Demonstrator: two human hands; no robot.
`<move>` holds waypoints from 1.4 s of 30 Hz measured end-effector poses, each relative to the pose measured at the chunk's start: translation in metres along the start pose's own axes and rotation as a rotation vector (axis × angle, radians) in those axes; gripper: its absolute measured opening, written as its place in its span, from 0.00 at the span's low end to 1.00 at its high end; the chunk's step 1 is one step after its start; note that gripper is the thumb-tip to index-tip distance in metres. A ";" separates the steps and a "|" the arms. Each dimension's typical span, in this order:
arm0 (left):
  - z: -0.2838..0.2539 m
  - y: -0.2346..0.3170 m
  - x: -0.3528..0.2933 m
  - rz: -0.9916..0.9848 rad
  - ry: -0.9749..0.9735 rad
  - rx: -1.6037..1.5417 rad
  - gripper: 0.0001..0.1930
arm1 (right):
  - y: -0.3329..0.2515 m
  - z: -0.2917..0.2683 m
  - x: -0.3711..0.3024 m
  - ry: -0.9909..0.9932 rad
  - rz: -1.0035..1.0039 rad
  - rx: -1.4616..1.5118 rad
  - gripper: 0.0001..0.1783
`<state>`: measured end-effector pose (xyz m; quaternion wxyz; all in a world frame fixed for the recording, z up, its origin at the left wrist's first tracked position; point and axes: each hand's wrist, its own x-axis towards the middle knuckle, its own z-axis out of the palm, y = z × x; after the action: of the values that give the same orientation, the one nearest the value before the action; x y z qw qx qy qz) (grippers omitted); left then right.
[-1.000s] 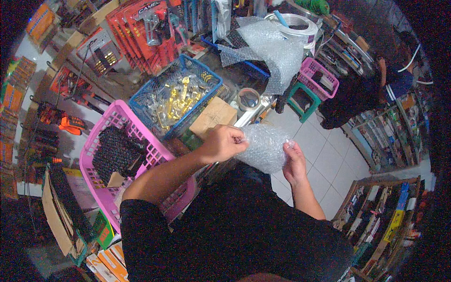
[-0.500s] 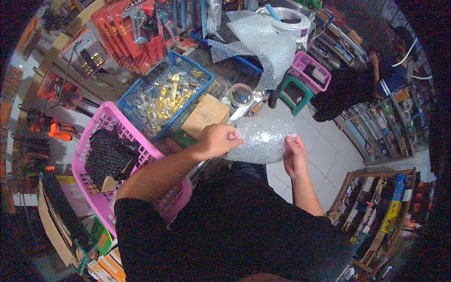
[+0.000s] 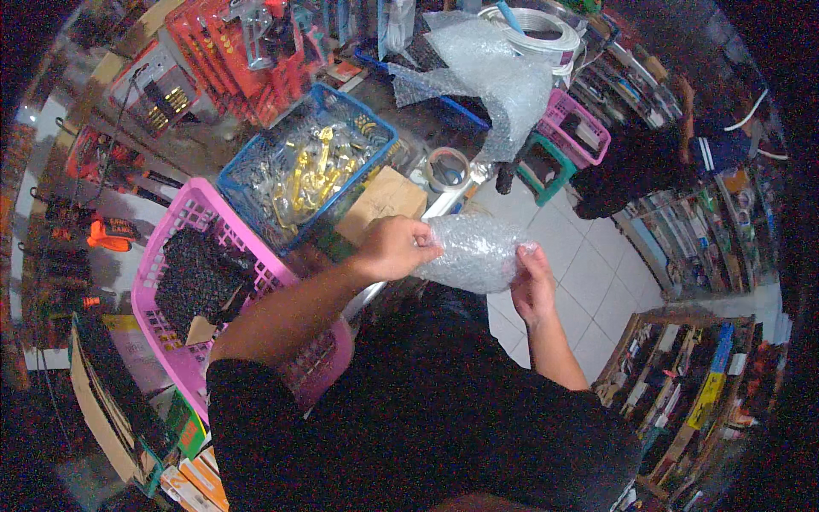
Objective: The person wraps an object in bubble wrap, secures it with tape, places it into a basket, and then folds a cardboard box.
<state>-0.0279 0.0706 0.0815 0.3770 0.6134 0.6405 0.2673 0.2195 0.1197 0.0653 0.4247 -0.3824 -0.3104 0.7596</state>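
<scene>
Between my two hands, in front of my body, is a bundle of clear bubble wrap [image 3: 475,253], shiny and crinkled; I cannot make out whether anything is inside it. My left hand [image 3: 395,247] pinches its left end, thumb and fingers pressed together. At the right end my right hand [image 3: 534,282] grips the edge between thumb and fingers. Just beyond my left hand lies a small brown cardboard box [image 3: 380,205]. A roll of tape [image 3: 447,169] rests on the counter behind the bundle.
A blue basket [image 3: 223,189] holds bagged gold-coloured metal parts. Nearer left stands a pink basket [image 3: 162,341] with black wrap. Loose bubble wrap [image 3: 503,77] and a white cable coil [image 3: 546,38] lie at the back. A green stool [image 3: 546,171] stands on the tiled floor, near another person [image 3: 636,171].
The bubble wrap bundle looks narrower and a little more tilted down to the right. Both hands keep hold of its ends. The background has shifted slightly with my head.
</scene>
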 end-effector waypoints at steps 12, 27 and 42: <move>-0.006 0.012 -0.005 0.006 -0.264 0.030 0.20 | -0.024 0.002 0.000 -0.127 -0.084 -0.052 0.20; -0.035 0.052 -0.031 0.039 -0.185 0.064 0.25 | -0.036 0.025 0.024 -0.402 0.004 -0.252 0.25; -0.052 -0.020 -0.042 0.034 0.516 0.230 0.14 | 0.025 0.094 0.129 -0.294 -0.154 -0.868 0.08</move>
<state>-0.0838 0.0333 0.1015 0.1247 0.5746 0.7310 0.3464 0.0850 0.2092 0.0532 0.2323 -0.3888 -0.6839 0.5719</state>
